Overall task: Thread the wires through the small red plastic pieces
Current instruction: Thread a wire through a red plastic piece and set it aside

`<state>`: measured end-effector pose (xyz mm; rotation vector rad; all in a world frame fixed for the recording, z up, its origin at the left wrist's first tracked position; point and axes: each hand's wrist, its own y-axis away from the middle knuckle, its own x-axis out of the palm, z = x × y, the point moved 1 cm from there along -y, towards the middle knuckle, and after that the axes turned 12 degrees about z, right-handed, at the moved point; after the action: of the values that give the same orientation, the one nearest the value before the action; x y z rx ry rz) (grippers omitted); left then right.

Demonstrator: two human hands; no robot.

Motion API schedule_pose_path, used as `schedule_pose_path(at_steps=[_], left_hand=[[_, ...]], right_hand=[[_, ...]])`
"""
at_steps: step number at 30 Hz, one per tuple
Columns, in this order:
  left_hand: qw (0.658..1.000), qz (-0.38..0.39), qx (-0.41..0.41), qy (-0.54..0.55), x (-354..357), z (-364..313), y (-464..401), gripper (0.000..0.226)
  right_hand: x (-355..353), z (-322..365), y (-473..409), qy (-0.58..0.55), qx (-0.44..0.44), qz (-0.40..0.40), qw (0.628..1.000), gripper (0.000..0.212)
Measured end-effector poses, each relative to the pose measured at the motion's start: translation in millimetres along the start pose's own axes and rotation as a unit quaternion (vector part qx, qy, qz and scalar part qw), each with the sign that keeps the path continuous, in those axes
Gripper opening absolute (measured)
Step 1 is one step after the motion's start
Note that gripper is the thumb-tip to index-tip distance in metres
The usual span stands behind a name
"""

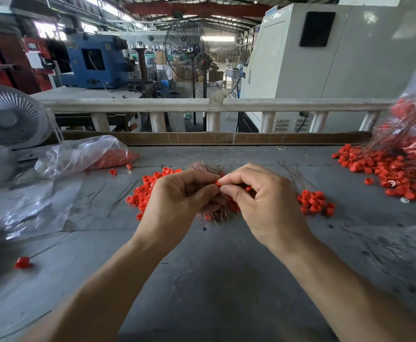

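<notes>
Both hands meet mid-table: your right hand (263, 196) pinches one red piece (217, 183), your left hand (177, 201) grips the wire bundle (205, 169), so steady the piece and feed one wire straight.

I see bare grey table top (202, 280) near me, good for passing. Piles of small red plastic pieces (147, 191) and thin wires (295, 178) block farther back.

Both hands (177, 193) (258, 193) pinch red piece (217, 183).
</notes>
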<state>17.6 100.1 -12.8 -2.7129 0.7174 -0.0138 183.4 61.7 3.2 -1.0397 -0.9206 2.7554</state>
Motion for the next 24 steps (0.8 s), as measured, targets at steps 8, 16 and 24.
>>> schedule_pose_path(at_steps=[8,16,24], left_hand=[[0.995,-0.003,-0.048,0.090,-2.7,-0.2,0.3,0.026],[0.984,0.012,-0.098,0.151,-0.8,2.0,0.5,0.038],[0.970,0.021,-0.119,0.210,-0.7,-4.1,1.1,0.043]], right_hand=[[1.2,0.7,2.0,0.124,-0.039,0.020,0.991,0.015],[7.0,9.4,3.1,0.241,-0.064,-0.021,0.968,0.009],[5.8,6.9,3.6,0.194,-0.050,-0.030,0.979,0.007]])
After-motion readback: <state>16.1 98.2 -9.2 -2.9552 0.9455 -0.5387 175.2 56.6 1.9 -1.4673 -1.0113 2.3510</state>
